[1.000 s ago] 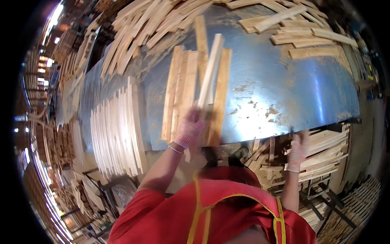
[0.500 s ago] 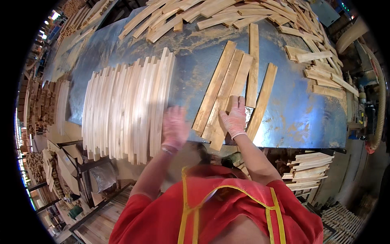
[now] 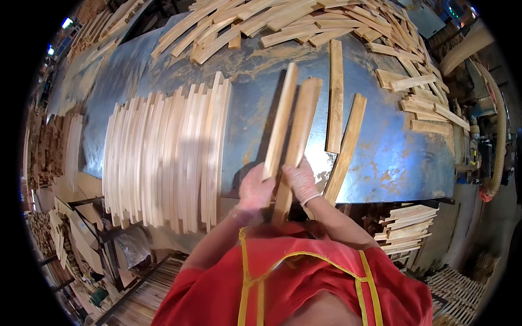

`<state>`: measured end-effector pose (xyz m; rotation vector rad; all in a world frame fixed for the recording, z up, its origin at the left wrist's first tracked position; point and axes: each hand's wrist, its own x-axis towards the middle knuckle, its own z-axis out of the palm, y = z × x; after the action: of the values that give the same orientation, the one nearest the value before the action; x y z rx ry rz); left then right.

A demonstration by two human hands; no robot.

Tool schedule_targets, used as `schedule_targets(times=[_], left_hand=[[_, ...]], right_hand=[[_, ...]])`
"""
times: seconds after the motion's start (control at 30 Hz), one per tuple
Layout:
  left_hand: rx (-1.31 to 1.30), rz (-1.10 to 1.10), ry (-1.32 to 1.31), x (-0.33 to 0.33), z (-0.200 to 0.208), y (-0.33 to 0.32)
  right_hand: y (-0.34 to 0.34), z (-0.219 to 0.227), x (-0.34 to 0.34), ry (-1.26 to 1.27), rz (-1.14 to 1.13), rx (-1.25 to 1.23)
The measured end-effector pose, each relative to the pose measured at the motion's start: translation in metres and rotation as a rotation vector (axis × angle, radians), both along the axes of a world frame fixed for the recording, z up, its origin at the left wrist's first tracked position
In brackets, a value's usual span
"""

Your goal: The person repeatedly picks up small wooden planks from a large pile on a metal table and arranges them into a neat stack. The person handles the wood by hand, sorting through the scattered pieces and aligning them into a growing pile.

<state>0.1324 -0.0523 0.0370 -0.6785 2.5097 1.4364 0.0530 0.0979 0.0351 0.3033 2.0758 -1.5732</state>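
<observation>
My gloved left hand [image 3: 256,187] is closed around the lower part of a wooden strip [image 3: 280,119], which is tilted up on its edge. Beside it, my gloved right hand [image 3: 300,181] grips the right side of wooden planks [image 3: 303,119], also tilted; whether one or two are in that hand I cannot tell. Their near ends reach past the table edge toward my body. Just right of my right hand lie two loose planks [image 3: 335,98] on the table. Left of my left hand is a row of pale strips [image 3: 163,157], packed side by side.
The blue metal table [image 3: 394,157] carries patches of sawdust. A heap of loose planks [image 3: 293,16] runs along its far side and curves down the right. A stack of strips [image 3: 410,225] sits below the right front edge. A ribbed hose [image 3: 497,125] hangs at far right.
My left hand has moved right, from beside the pale row onto a strip. The three planks that lay together are now lifted and tilted, with a gap between them. My right hand has come nearer my body.
</observation>
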Motion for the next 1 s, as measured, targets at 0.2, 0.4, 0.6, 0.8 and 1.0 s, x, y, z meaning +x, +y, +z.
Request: schedule_targets(times=[0.2, 0.4, 0.6, 0.8, 1.0], left_hand=[[-0.416, 0.020, -0.064, 0.038, -0.015, -0.003], [-0.698, 0.049, -0.147, 0.037, -0.019, -0.019], [-1.029, -0.045, -0.001, 0.074, -0.023, -0.029], [-0.837, 0.026, 0.052, 0.053, 0.000, 0.029], [-0.454, 0.275, -0.107, 0.054, 0.003, 0.013]], right_hand=[[-0.032, -0.019, -0.023, 0.116, 0.681, -0.090], [0.025, 0.001, -0.200, 0.877, 0.269, 0.683], [0.085, -0.040, -0.243, 0.606, 0.181, 0.734], [0.066, -0.040, -0.171, 0.168, -0.139, -0.312], [0.040, -0.017, -0.096, 0.015, -0.074, -0.496]])
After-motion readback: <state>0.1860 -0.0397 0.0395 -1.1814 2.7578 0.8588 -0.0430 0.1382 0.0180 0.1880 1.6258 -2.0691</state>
